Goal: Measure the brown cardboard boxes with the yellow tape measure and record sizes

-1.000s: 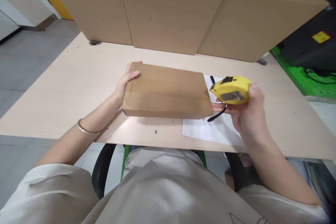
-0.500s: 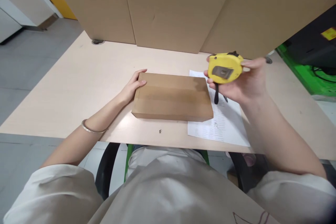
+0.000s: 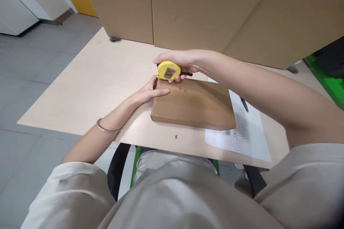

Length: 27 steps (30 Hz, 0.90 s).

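A flat cardboard box (image 3: pixel 195 105) is seen on a pale table (image 3: pixel 80 78), partly over a printed sheet (image 3: pixel 249 136) with a pen (image 3: pixel 244 104) on it. The box's left end is gripped by the left hand (image 3: pixel 154 91), thumb on top. A yellow tape measure (image 3: pixel 168 70) is held in the closed right hand (image 3: pixel 182 65) at the box's far left corner.

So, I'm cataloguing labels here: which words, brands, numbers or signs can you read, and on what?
None can be read.
Printed sheet: lines too small and blurred.
Tape measure: side label too blurred.
Desk: small dark mark; cannot tell whether it's writing.
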### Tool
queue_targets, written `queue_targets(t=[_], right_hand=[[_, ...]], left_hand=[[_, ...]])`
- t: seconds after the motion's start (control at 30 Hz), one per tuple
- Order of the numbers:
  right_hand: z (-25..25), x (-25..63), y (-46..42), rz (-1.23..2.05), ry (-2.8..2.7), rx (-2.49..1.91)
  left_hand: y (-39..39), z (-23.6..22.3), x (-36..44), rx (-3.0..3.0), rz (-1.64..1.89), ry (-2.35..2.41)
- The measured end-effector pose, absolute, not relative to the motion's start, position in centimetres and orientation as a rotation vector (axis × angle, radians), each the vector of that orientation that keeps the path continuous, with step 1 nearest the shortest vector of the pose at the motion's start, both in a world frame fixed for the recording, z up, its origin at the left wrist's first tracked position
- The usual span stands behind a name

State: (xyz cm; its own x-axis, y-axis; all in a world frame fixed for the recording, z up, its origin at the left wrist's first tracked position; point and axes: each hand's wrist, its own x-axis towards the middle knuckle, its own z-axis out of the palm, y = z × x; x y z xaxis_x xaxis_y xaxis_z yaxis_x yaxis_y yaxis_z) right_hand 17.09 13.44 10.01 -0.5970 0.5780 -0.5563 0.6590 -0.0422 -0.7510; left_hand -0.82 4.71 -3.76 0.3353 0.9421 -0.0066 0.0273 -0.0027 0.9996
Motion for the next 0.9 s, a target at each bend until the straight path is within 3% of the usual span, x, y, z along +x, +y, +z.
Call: queue_targets(t=[0.27, 0.43, 0.67, 0.9], right_hand=[[11.5, 13.8, 13.4, -1.177, 2.170, 1.382], [12.5, 14.3, 12.7, -1.046, 2.162, 1.357], [11.4, 25.5, 14.4, -1.508, 2.094, 1.465], [12.0, 38.4, 12.5, -1.534, 1.862, 1.894]], left_hand=[[5.0, -3.1, -0.7, 1.471, 0.938, 0.848], [5.0, -3.8, -1.1, 1.489, 0.932, 0.908], [5.1, -4.0, -1.8, 1.665, 0.918, 1.043], [5.2, -3.8, -2.6, 1.719, 0.883, 1.097]])
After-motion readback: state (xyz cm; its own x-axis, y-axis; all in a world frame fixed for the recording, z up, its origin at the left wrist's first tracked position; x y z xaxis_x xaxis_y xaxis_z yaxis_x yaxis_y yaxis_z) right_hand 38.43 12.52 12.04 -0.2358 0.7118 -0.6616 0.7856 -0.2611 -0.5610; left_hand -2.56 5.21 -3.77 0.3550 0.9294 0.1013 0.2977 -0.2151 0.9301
